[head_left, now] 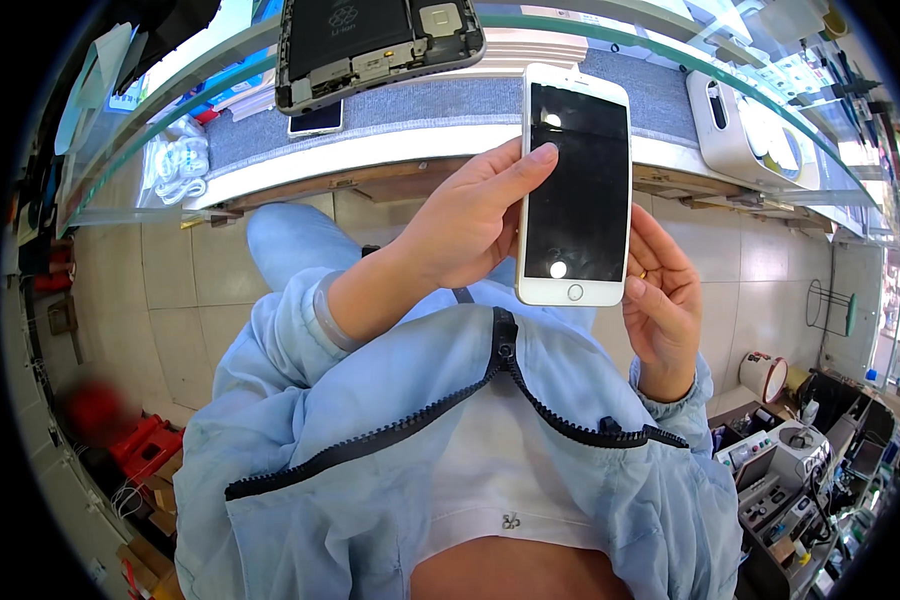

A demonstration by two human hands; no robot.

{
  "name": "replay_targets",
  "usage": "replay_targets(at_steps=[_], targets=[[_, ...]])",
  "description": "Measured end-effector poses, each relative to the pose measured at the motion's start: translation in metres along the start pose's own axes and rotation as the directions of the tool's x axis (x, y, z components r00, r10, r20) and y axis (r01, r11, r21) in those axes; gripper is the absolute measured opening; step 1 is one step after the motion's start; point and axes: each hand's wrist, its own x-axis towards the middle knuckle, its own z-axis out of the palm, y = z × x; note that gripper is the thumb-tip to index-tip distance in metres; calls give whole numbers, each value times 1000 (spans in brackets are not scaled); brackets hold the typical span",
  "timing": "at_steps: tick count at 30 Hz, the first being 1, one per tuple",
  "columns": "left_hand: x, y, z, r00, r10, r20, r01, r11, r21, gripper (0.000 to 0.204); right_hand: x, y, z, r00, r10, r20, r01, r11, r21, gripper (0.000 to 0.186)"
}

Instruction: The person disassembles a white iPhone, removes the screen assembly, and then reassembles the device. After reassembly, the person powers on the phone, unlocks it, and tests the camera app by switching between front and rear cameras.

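White smartphone (pixel 576 205) is being held between both hands before the person's body, dark screen facing the camera. The left hand (pixel 465 220) is gripping its left edge, thumb resting over the glass; the right hand (pixel 664 300) is grasping its lower right edge. Behind, a grey mat (pixel 420 104) is covering the bench.

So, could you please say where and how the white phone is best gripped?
Probably by its long edges, one hand from each side: the white phone is a flat slab, and edges leave the screen uncovered. The left hand grips the left edge; the right hand is at the lower right.
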Motion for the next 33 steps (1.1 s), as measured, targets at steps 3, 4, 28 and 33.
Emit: replay_targets(at_steps=[3, 4, 28, 33], targets=[[-1, 1, 0, 1000, 6, 7, -6, 999, 35, 32, 0, 0, 1, 1000, -4, 13, 4, 1000, 0, 55], [-1, 2, 1, 1000, 3, -2, -3, 999, 40, 32, 0, 0, 1, 1000, -6, 18, 7, 1000, -4, 55], [-7, -1, 0, 1000, -2, -27, 1, 1000, -12, 31, 5, 5, 7, 998, -27, -64, 26, 1000, -12, 49], [-6, -2, 7, 1000, -2, -26, 1, 1000, -16, 33, 6, 10, 5, 991, -62, -119, 59, 998, -28, 45]])
